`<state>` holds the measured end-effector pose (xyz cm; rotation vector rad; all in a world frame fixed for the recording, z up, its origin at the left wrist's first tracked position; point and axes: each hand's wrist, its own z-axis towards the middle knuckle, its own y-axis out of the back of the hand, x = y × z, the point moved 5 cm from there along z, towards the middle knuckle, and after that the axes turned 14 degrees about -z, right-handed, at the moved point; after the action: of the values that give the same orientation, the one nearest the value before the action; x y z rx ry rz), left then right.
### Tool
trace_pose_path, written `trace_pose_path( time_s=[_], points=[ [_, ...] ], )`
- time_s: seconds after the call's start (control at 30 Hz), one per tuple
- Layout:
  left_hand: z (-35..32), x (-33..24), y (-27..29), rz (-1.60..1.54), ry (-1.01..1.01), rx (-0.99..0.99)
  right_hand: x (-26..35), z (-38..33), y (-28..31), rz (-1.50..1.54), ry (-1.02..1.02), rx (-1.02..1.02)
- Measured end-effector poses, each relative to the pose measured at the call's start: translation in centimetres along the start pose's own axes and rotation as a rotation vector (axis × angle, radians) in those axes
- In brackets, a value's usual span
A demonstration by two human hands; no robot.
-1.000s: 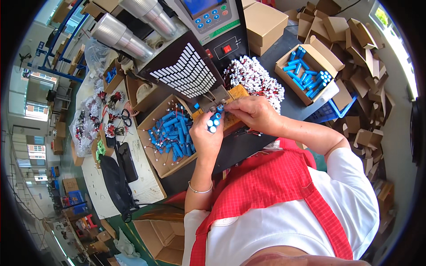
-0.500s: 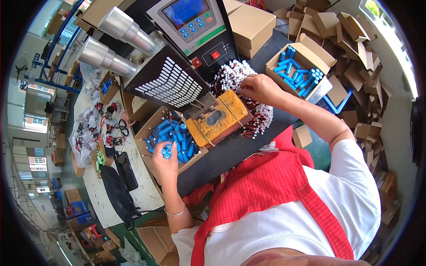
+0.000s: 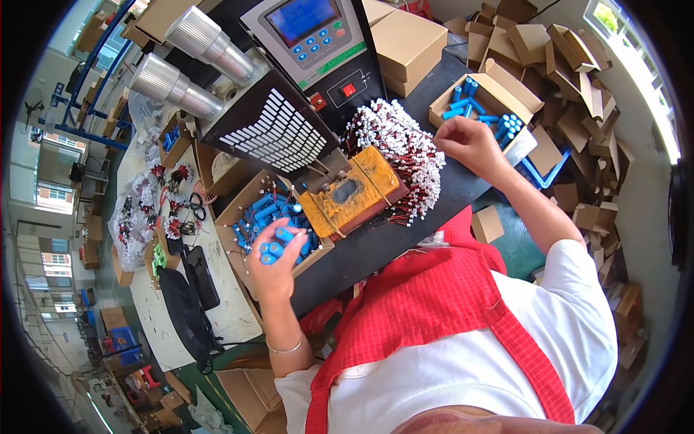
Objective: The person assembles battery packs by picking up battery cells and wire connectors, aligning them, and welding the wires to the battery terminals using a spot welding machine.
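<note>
My left hand (image 3: 273, 254) holds a few blue cylindrical battery cells just above a cardboard box (image 3: 238, 206) filled with more blue cells. My right hand (image 3: 468, 145) reaches over the pile of red-and-white wired connectors (image 3: 401, 155), its fingers pinched at the pile's right edge; what it grips is too small to tell. Between the hands sits a yellow-taped fixture block (image 3: 353, 195) on the black bench (image 3: 405, 239), under a welding machine with a blue-screen control panel (image 3: 307, 32).
A second box of blue cells (image 3: 486, 108) stands at the back right. Many empty small cardboard boxes (image 3: 578, 123) lie heaped on the right. Two metal cylinders (image 3: 181, 65) sit at the back left. A white side table (image 3: 173, 318) holds black pouches and wire bundles.
My left hand has lifted out of the cell box with a few blue cells. My right hand moved right, from the top of the connector pile to its right edge.
</note>
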<state>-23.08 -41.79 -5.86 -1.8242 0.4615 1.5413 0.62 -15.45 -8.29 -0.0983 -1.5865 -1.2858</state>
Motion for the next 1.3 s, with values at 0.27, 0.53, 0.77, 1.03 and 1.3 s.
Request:
trace_pose_path(
  time_s=[0.27, 0.53, 0.77, 1.03, 1.3],
  points=[
    [0.1, 5.2, -8.1, -0.505, 0.288, 0.113, 2.9, -5.1, -1.9, 0.677, -0.033, 0.143],
    [0.2, 6.1, -8.9, -0.467, 0.243, 0.132, 3.7, -7.1, -5.2, 0.69, -0.044, 0.397],
    [0.1, 6.1, -8.9, -0.472, 0.219, 0.149, 6.7, -3.7, -6.7, 0.453, 0.031, 0.314],
    [2.5, 3.8, -6.7, 0.481, -0.416, 0.069, 7.9, -0.5, -7.3, 0.51, -0.033, 0.333],
    [2.8, 3.2, -7.5, 0.527, -0.511, 0.092, 7.6, 0.0, -8.3, 0.556, -0.097, 0.367]
  ],
)
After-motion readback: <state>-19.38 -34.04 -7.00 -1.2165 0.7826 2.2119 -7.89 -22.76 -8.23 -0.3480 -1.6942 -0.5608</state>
